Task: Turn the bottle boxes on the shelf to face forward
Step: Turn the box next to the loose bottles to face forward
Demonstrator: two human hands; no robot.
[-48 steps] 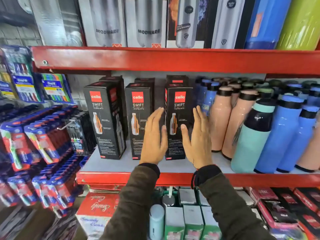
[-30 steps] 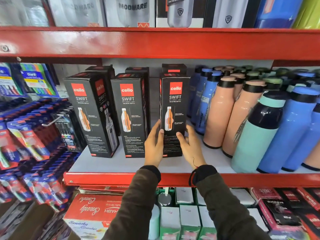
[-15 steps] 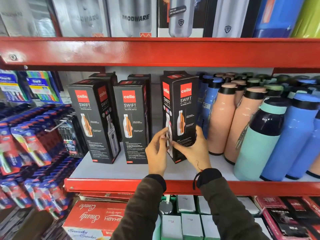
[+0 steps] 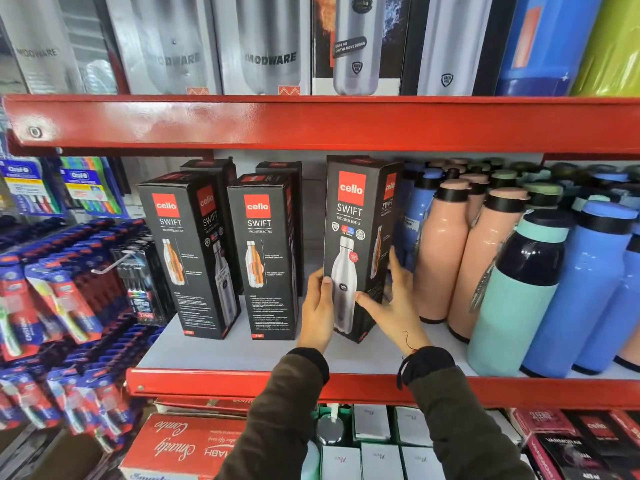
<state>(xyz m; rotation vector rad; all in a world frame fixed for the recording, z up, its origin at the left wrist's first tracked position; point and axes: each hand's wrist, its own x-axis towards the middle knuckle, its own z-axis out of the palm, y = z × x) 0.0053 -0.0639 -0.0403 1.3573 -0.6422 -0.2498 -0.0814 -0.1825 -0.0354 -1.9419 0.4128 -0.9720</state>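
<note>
So both hands are wrapped around the same black Cello Swift box (image 4: 349, 244), the rightmost one of the three in the front row on the grey shelf board (image 4: 214, 351). The left hand (image 4: 317, 311) has its thumb on the front face near the bottom-left edge, the rest of its fingers are tucked behind the box where I can't see them. The right hand (image 4: 394, 306) grips the lower right corner, thumb across the front, fingers spread up the side panel. The box is tilted a bit, and the face toward the camera has the silver bottle picture on it, with the orange one on the side panel to the right. The other two boxes, the middle box (image 4: 263, 254) and the left box (image 4: 187, 258), stand upright to the left, well apart from the held one, and both show the orange bottle graphic up front. More black boxes sit behind them. Just right of the held box is a crowd of loose bottles, peach bottles (image 4: 446, 251) closest, then a teal one (image 4: 519, 289) and blue ones (image 4: 585, 289). Toothbrush packs (image 4: 59, 299) hang off to the left.
</note>
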